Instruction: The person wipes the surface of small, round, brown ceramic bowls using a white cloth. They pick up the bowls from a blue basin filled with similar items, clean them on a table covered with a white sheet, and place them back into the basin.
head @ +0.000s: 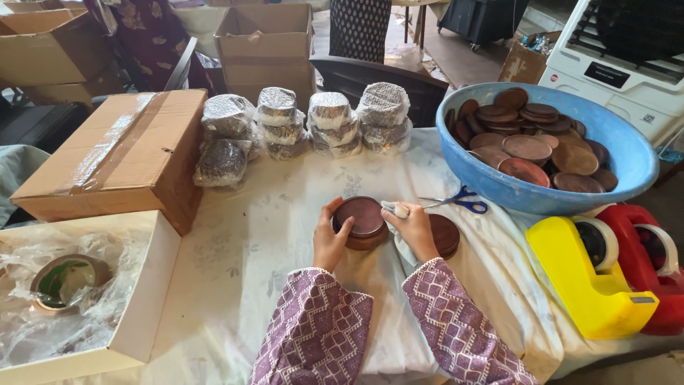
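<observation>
A: Hidden or cut off?
B: Both forearms cropped at the bottom edge, only patterned purple sleeves visible. Second brown disc half covered behind the right hand. Contents of the wrapped bundles impossible to make out through the plastic. Something round and greenish under crumpled plastic in the white box at left, hard to identify.

A: Hands?
B: Left hand curled around the left edge of the round tin, thumb on its rim, fingers closed against its side. Right hand just right of the tin, closed on a pale cloth, cloth tip touching the tin's right rim. Both hands close together, tin between them.

A: The tin itself?
B: Round, flat, dark reddish-brown, dull sheen on the lid, lighter brown band along the lower side. Resting on the white table cover, near the middle, in front of the bundles.

A: Around it?
B: Blue-handled scissors just beyond the right hand. Blue basin at right, piled with similar brown discs. Yellow tape dispenser and red one side by side at lower right. Taped cardboard box at left.
</observation>
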